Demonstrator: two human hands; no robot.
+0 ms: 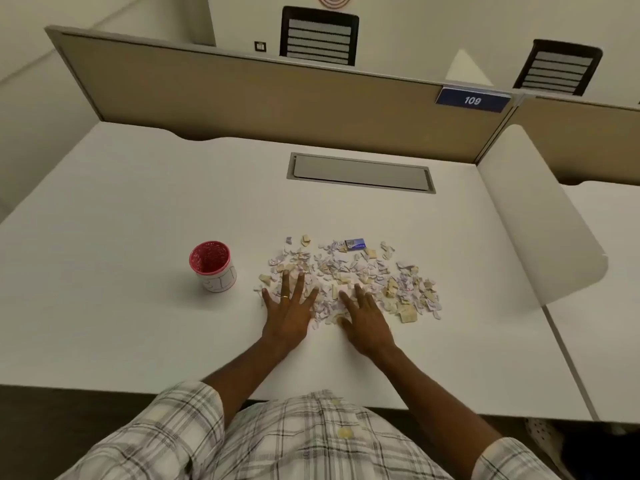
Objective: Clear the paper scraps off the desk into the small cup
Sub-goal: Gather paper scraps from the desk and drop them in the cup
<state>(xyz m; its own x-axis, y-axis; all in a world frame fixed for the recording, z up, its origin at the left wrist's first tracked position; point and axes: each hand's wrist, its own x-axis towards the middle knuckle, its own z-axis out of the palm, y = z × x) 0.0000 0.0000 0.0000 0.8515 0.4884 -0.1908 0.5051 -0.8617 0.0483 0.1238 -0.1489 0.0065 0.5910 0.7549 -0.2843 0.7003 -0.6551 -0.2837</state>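
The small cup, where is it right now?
In the head view the small cup stands upright on the white desk, left of the paper scraps and apart from the left hand.

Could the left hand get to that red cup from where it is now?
Probably yes. The cup stands upright just left of the left hand, with only bare desk between them. The hand lies flat and holds nothing.

A tan partition [277, 95] runs across the back, with a blue plate [472, 100] reading 109 near its right end. Behind it stand a black slatted chair [318, 36] and a second chair [557, 67] further right. A grey hatch [360, 173] lies flat before the partition, and a white side panel [540, 216] stands at the right.
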